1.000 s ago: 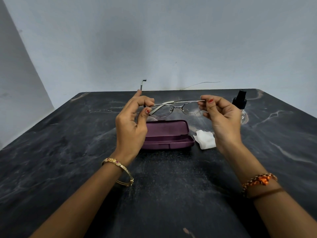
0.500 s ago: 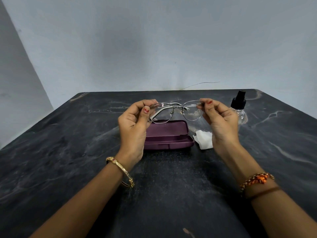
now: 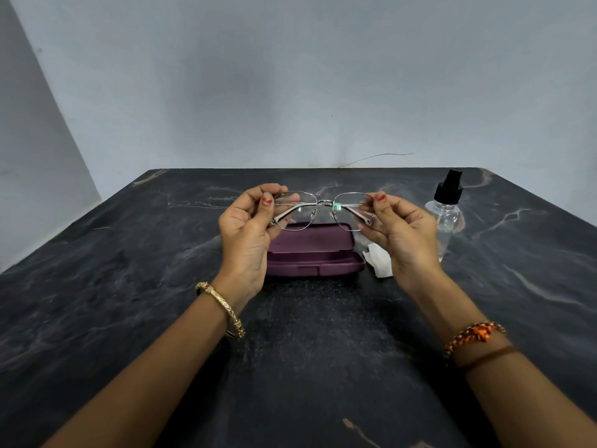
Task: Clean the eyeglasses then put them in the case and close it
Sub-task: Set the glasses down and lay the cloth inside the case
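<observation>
Thin metal-framed eyeglasses (image 3: 324, 204) hang in the air above the table, lenses facing me and both temple arms folded in behind them. My left hand (image 3: 250, 234) pinches the left end of the frame and my right hand (image 3: 399, 232) pinches the right end. Just below and behind the glasses lies a purple case (image 3: 315, 253), open, its lid tipped back. A crumpled white cloth (image 3: 379, 261) rests beside the case's right end, partly hidden by my right hand.
A clear spray bottle (image 3: 447, 210) with a black nozzle stands at the right, behind my right hand. Everything sits on a dark marble table (image 3: 129, 286) whose back edge meets a pale wall. A gold bangle circles my left wrist, an orange thread band my right.
The left temple arm, which stuck up a second ago, is folded in. The glasses have turned from lying flat to standing upright with the lenses toward me, and sit slightly lower.
</observation>
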